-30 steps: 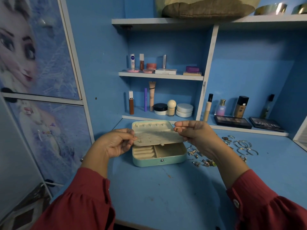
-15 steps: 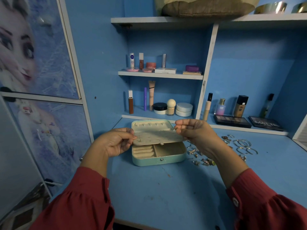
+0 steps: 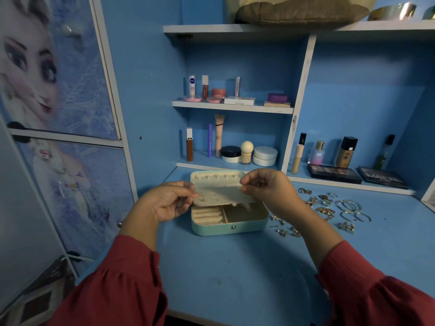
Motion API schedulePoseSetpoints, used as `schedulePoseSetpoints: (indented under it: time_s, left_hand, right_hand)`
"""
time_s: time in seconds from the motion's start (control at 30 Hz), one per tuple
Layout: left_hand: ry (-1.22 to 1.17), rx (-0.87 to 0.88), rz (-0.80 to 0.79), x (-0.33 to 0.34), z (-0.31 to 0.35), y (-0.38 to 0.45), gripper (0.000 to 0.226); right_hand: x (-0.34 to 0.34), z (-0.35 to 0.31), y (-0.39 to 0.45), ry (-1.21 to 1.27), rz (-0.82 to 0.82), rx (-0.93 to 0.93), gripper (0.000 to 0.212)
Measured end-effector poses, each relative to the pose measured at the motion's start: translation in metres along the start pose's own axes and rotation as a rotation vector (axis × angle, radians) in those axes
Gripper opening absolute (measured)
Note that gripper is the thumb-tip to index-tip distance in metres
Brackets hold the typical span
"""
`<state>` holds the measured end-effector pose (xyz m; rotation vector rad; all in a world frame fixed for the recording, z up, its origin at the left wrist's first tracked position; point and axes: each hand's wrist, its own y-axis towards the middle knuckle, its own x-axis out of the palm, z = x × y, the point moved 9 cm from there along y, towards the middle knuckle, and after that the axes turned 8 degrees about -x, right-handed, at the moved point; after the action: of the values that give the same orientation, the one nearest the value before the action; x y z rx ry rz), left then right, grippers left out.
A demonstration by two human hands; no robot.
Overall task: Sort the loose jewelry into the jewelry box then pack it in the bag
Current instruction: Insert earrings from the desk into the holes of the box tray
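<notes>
Our left hand [image 3: 168, 201] and right hand [image 3: 267, 188] pinch the two ends of the cream flap [image 3: 219, 192] over the open jewelry box [image 3: 229, 225]. Loose jewelry [image 3: 329, 208] lies on the table [image 3: 235, 278] beside it.

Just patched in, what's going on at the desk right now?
A person holds the cream inner flap of the open mint jewelry box by its two ends, left hand and right hand pinching it. The compartments in view look empty. The loose jewelry lies on the blue desk to the box's right, none sorted yet.
</notes>
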<state>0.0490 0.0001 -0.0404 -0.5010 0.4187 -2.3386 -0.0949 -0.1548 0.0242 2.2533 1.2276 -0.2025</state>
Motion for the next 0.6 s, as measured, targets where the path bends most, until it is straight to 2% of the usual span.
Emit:
schedulePoseSetpoints:
  time_s: [0.13,0.2,0.4,0.6]
  left_hand:
    - [0.009,0.004,-0.002,0.0,0.0,-0.001,0.025]
    - [0.015,0.003,-0.002,0.0,0.0,-0.001,0.026]
    - [0.028,0.011,0.017,0.0,0.0,-0.001,0.027]
    - [0.043,0.017,0.025,0.0,0.001,-0.003,0.028]
  right_hand:
    - [0.025,-0.014,0.009,-0.216,-0.114,-0.069,0.015]
    - [0.038,-0.019,0.012,-0.261,-0.166,-0.095,0.009]
    - [0.063,-0.024,0.021,-0.392,-0.277,-0.126,0.013]
    - [0.075,-0.023,0.03,-0.369,-0.26,-0.105,0.013]
